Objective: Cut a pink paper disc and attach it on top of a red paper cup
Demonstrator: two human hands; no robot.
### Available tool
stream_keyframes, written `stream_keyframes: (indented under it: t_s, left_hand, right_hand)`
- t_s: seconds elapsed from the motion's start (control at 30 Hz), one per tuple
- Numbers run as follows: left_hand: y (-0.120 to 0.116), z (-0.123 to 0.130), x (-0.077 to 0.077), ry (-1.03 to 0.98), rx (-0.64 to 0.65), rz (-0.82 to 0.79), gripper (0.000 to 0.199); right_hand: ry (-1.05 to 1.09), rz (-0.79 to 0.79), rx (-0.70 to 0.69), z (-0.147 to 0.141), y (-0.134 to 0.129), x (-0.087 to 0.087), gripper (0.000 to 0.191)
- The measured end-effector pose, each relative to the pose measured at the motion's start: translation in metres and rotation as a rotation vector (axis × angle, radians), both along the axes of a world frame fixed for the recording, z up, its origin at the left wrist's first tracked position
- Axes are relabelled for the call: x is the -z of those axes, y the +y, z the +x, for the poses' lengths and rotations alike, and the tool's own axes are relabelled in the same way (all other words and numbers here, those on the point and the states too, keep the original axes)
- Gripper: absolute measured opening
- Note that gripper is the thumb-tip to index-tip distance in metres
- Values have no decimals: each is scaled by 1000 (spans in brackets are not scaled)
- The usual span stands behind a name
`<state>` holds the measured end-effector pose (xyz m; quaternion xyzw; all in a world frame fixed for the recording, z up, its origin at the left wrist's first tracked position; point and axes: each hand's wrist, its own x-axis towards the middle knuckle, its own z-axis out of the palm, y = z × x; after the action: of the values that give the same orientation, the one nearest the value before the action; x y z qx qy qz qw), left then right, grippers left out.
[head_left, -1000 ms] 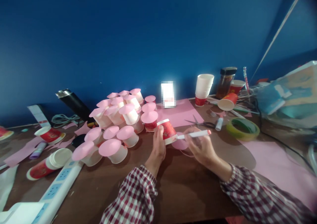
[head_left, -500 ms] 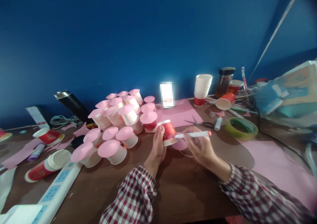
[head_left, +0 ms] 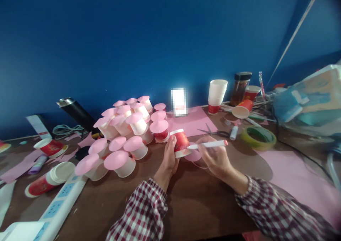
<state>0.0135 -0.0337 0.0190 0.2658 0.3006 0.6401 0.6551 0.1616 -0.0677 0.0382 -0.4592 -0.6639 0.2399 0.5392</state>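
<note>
Tilted above the table, a red and white paper cup [head_left: 181, 141] is gripped by my left hand [head_left: 170, 155], thumb along its side. My right hand [head_left: 215, 156] pinches a white marker [head_left: 213, 144] with a red end, its tip at the cup's right side. Under the pen and my right fingers lies a pink paper disc [head_left: 193, 155], partly hidden. Left of the cup stand several upturned cups topped with pink paper discs [head_left: 116, 159]. Beyond my right hand are scissors [head_left: 221, 132] and a white cap-like piece [head_left: 233, 132].
A power strip [head_left: 57, 202] and a cup stack [head_left: 50, 179] lie at left. A pink sheet [head_left: 195, 122] is at the back, another pink sheet [head_left: 301, 177] at right. Green tape [head_left: 258, 138], a standing cup stack [head_left: 217, 96] and a dark jar [head_left: 241, 88] are on the right.
The view has shifted very slightly. Both hands keep their hold, and the marker tip stays at the cup's side with barely any visible movement.
</note>
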Motion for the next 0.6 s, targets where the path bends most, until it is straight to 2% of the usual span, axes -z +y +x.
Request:
stream_keyframes:
  t_s: [0.23, 0.4, 0.6]
  left_hand:
    - [3, -2, 3, -14, -4, -80, 37]
    - [1, -2, 1, -7, -1, -51, 34]
    - [2, -2, 1, -9, 1, -80, 37]
  right_hand:
    - [-29, -1, -32, 0, -2, -8, 16]
    - [-16, 13, 3, 1, -1, -7, 15]
    - [-41, -8, -23, 2, -1, -5, 16]
